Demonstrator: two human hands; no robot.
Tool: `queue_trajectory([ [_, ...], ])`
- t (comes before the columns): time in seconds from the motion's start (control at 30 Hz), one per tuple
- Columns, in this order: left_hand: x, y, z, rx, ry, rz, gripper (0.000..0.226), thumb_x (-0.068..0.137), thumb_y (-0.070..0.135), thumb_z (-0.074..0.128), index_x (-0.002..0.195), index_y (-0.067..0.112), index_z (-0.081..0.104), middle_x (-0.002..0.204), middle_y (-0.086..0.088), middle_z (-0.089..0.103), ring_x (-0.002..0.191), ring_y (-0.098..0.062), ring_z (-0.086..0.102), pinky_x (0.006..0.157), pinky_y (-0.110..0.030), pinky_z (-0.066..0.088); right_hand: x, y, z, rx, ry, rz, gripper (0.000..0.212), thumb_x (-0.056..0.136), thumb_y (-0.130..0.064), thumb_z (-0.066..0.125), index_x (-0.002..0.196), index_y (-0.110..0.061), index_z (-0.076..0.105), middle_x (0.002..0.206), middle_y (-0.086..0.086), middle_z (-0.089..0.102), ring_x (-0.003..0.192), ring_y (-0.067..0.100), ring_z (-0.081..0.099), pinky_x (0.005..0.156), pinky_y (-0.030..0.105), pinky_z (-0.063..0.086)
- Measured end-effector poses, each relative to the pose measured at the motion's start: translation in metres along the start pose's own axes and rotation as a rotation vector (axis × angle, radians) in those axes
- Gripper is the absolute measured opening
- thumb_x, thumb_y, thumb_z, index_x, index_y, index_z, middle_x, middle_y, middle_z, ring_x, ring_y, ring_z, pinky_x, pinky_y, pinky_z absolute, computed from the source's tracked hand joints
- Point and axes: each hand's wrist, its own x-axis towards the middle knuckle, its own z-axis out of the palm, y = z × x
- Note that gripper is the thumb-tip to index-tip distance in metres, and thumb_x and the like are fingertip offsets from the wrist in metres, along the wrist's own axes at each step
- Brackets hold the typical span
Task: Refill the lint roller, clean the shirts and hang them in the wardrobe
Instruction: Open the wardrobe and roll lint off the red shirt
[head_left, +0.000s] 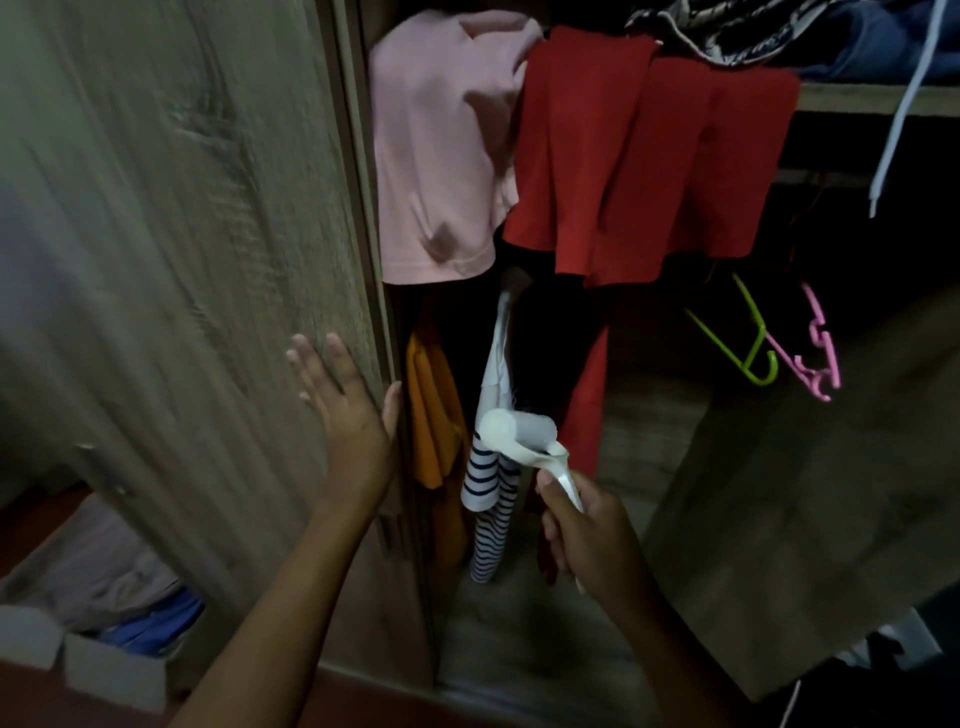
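My right hand (587, 530) grips the handle of a white lint roller (517, 428), whose roll points left in front of the open wardrobe. My left hand (343, 400) lies flat, fingers spread, on the wooden wardrobe door (182, 260), thumb hooked at its edge. Inside hang a pink shirt (441, 145), a red garment (644, 156), an orange garment (434, 415) and a white top with navy stripes (491, 499) just behind the roller.
A green hanger (748, 343) and a pink hanger (821, 348) hang bare at the right. A shelf (872, 98) above carries folded dark and blue clothes with a white cord dangling. A cardboard box (104, 660) with cloth stands on the floor at lower left.
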Motion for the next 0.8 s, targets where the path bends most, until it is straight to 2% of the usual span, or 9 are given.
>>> queue_trajectory([
  [0.17,0.000,0.002,-0.003,0.041,-0.010,-0.028,0.088,0.097,0.027,0.063,0.158,-0.003,0.006,0.162,-0.034,-0.004,0.151,-0.050,-0.005,0.117,-0.060,0.008,0.001,-0.009,0.008,0.034,-0.011,-0.016,0.036,0.101,-0.041,0.050,0.087,-0.011,0.064,0.058,0.008,0.052,0.039,0.016,0.044,0.038,0.024,0.034],
  [0.27,-0.002,0.003,-0.012,0.007,0.012,-0.103,0.087,0.095,0.033,0.065,0.160,0.008,0.013,0.166,-0.025,0.004,0.154,-0.042,0.003,0.119,-0.063,0.016,-0.003,-0.016,0.000,0.056,0.037,-0.050,0.032,0.102,-0.040,0.046,0.090,-0.017,0.065,0.057,0.004,0.052,0.041,0.015,0.047,0.038,0.026,0.038],
  [0.33,-0.004,0.011,-0.022,-0.027,0.103,-0.138,0.073,0.095,0.037,0.065,0.153,0.008,0.031,0.160,-0.024,0.022,0.151,-0.039,0.020,0.118,-0.061,0.027,-0.005,-0.017,-0.009,0.095,0.096,-0.057,0.028,0.102,-0.041,0.045,0.092,-0.025,0.066,0.055,0.002,0.052,0.042,0.017,0.048,0.039,0.025,0.039],
  [0.43,-0.008,0.049,-0.026,-0.163,0.250,0.034,0.045,0.095,0.026,0.067,0.126,-0.004,0.055,0.135,-0.026,0.047,0.128,-0.037,0.049,0.106,-0.050,0.043,-0.007,-0.012,-0.025,0.101,0.213,-0.035,0.027,0.100,-0.047,0.046,0.091,-0.032,0.066,0.051,-0.004,0.048,0.038,0.012,0.043,0.037,0.023,0.036],
  [0.5,-0.015,0.085,-0.015,-0.300,0.122,0.178,0.032,0.092,0.021,0.070,0.112,-0.003,0.061,0.116,-0.019,0.056,0.110,-0.030,0.056,0.096,-0.043,0.047,-0.007,-0.003,-0.035,0.055,0.273,0.002,0.029,0.099,-0.051,0.045,0.097,-0.033,0.068,0.051,-0.011,0.049,0.041,0.006,0.044,0.041,0.021,0.037],
  [0.57,-0.021,0.122,0.001,-0.372,-0.084,0.184,0.038,0.091,0.032,0.072,0.114,0.003,0.062,0.111,-0.010,0.059,0.104,-0.022,0.058,0.090,-0.040,0.050,-0.005,0.005,-0.045,0.038,0.291,0.025,0.032,0.099,-0.052,0.045,0.099,-0.031,0.069,0.051,-0.014,0.051,0.045,0.003,0.045,0.046,0.021,0.037],
  [0.73,-0.022,0.146,0.070,-0.258,-0.588,-0.124,0.103,0.073,0.077,0.068,0.149,0.013,0.040,0.143,-0.008,0.054,0.133,-0.022,0.051,0.107,-0.041,0.046,0.006,0.019,-0.077,0.104,0.283,0.080,0.036,0.095,-0.052,0.049,0.091,-0.019,0.062,0.056,-0.003,0.046,0.044,0.011,0.042,0.046,0.027,0.036],
  [0.77,-0.021,0.143,0.079,-0.277,-0.683,-0.179,0.098,0.074,0.074,0.072,0.146,0.014,0.045,0.138,-0.008,0.061,0.127,-0.023,0.057,0.103,-0.040,0.050,0.010,0.022,-0.085,0.126,0.280,0.091,0.036,0.097,-0.049,0.049,0.093,-0.015,0.061,0.056,0.000,0.045,0.042,0.011,0.041,0.043,0.026,0.035],
  [0.8,-0.020,0.141,0.084,-0.280,-0.748,-0.209,0.078,0.079,0.061,0.075,0.137,0.013,0.055,0.126,-0.008,0.069,0.116,-0.024,0.065,0.096,-0.038,0.054,0.015,0.023,-0.091,0.136,0.280,0.093,0.037,0.098,-0.048,0.049,0.093,-0.013,0.061,0.056,0.000,0.044,0.041,0.012,0.040,0.041,0.024,0.034],
])
